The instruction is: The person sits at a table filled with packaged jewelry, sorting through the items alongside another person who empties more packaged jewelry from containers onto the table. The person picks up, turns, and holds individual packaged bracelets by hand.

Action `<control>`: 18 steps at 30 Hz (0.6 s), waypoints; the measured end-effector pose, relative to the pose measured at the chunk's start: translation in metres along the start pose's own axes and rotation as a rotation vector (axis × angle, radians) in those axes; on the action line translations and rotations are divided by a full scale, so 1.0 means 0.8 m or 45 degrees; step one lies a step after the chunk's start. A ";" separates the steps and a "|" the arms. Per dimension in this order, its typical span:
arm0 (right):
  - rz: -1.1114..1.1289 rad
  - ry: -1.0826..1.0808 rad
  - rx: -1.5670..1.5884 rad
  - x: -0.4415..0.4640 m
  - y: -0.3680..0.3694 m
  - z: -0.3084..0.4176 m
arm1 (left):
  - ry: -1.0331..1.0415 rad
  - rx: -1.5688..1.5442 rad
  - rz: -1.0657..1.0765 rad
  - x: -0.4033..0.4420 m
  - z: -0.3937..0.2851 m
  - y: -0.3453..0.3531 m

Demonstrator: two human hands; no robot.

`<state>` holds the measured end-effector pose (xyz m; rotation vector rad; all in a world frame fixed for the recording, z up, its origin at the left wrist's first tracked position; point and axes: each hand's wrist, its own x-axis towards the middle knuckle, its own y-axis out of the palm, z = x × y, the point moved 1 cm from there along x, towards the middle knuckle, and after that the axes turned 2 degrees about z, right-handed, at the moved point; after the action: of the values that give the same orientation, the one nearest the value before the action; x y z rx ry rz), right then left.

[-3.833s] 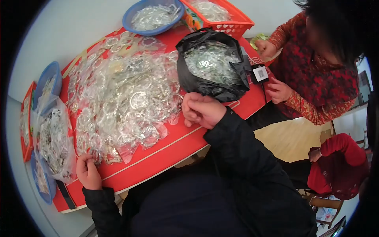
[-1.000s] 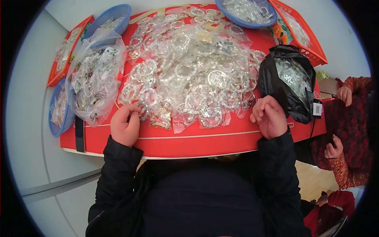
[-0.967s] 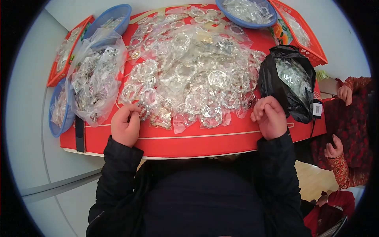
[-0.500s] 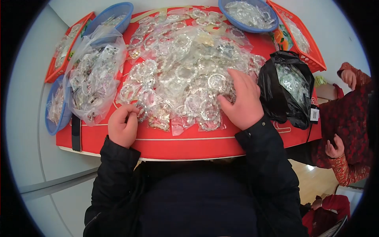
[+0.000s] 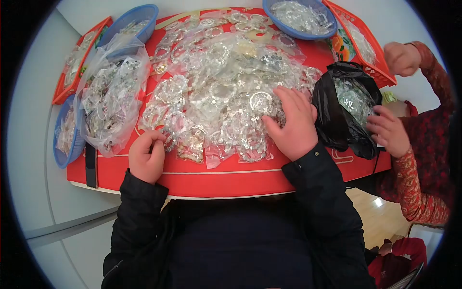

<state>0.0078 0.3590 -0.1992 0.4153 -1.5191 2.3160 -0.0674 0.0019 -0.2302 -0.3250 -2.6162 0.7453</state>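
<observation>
Through the head camera I have the heap of clear plastic packets (image 5: 226, 91) in the middle of the red tabletop (image 5: 226, 183), spread wide and overlapping, with beaded, bracelet-like rings showing through the film. I see the right hand (image 5: 294, 126) open over the right part of the heap, palm down, thumb set apart from the fingers; from up here I cannot tell how firmly it presses. The left hand (image 5: 146, 158) sits at the heap's near left corner, its fingers curled in and the thumb close to the index finger, right by the outermost packets; I cannot tell whether it pinches one. Just beyond the right hand I see a black plastic bag (image 5: 327, 120), its mouth open on more packets, one bearing a white squiggle. A co-worker's hand (image 5: 389, 130) reaches to that bag's right side, and the same person's other hand (image 5: 402, 59) is at the end of an orange-red basket (image 5: 380, 67). Beside that basket, at the far edge, I have a blue basket (image 5: 308, 36) filled with packets. On my left a clear plastic bag (image 5: 113, 96) bulges with similar packets, a second orange-red basket (image 5: 60, 89) and two more blue baskets standing around it, and a black strap (image 5: 91, 168) hangs over the table's near left corner.
</observation>
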 end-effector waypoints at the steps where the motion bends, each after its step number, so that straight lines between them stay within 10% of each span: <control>1: -0.002 -0.006 -0.011 -0.001 0.000 0.000 | 0.005 0.009 0.005 0.000 -0.002 -0.001; 18: -0.052 -0.076 -0.033 -0.004 0.000 -0.006 | 0.033 0.044 -0.010 0.001 -0.004 -0.001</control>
<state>0.0108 0.3631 -0.2022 0.5085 -1.5515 2.2692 -0.0671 0.0030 -0.2271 -0.3121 -2.5757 0.7773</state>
